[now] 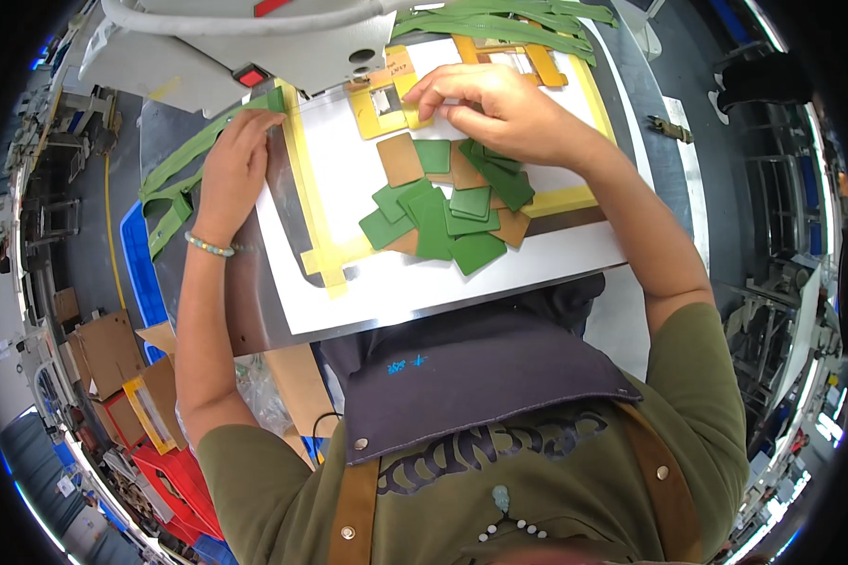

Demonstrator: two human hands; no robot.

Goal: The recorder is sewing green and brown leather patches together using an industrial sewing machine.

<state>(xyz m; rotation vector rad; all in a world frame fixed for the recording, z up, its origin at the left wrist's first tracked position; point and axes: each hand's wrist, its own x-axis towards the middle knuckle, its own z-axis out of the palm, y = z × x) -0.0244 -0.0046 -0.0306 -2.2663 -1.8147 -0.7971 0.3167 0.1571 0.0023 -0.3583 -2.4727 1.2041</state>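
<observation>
Likely unfinished: my left hand (234, 171) was on green strap (193, 144), right hand (507, 113) at yellow frame (366, 115), grips unclear, squares (432, 229) loose.

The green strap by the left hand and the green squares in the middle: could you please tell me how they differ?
Shape: the green strap is long and narrow, while the green squares are short, separate pieces.
Pose: the strap bends and doubles back; the squares lie flat, overlapping in a loose pile.
Place: the strap runs along the table's left side, the squares nearer its middle.
Both are green.
</observation>
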